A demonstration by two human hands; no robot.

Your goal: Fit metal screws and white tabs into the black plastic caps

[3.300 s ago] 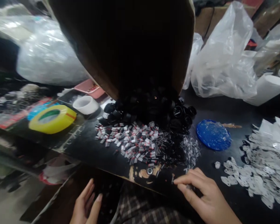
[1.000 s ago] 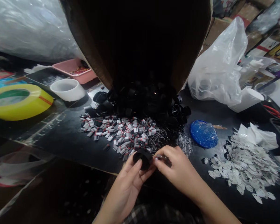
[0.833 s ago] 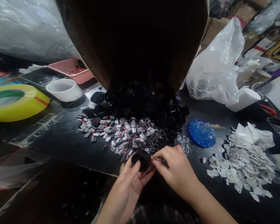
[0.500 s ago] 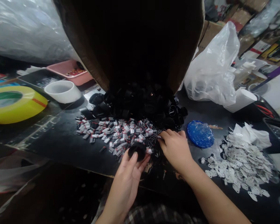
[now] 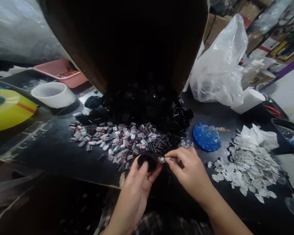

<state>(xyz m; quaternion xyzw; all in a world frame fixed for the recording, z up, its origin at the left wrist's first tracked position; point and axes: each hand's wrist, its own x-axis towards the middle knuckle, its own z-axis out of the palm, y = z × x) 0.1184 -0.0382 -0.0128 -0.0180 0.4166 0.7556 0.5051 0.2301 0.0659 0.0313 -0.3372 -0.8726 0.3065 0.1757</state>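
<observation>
My left hand [image 5: 139,179] is closed around a black round cup-shaped part [image 5: 148,161], its open end tilted toward me. A small white-grey piece [image 5: 162,160] sits at the right side of this part, by my left fingertips. My right hand [image 5: 186,164] pinches a small thin metallic piece [image 5: 174,160] right beside it; its exact kind is too small to tell. Just beyond my hands lies a pile of small white-grey pieces with red rings [image 5: 122,140]. Dark screw-like pieces [image 5: 161,142] border that pile on its right.
A large dark box [image 5: 127,42] opens toward me, black round parts [image 5: 137,107] spilling out. Rightward lie a blue lid [image 5: 206,137], flat white pieces [image 5: 252,166] and a plastic bag [image 5: 218,71]. Leftward are yellow tape [image 5: 12,111], a white ring [image 5: 54,94] and a pink tray [image 5: 75,79].
My right hand has come back from the dark pieces toward me, its fingertips now beside the black part in my left hand. The whole view has shifted slightly.
</observation>
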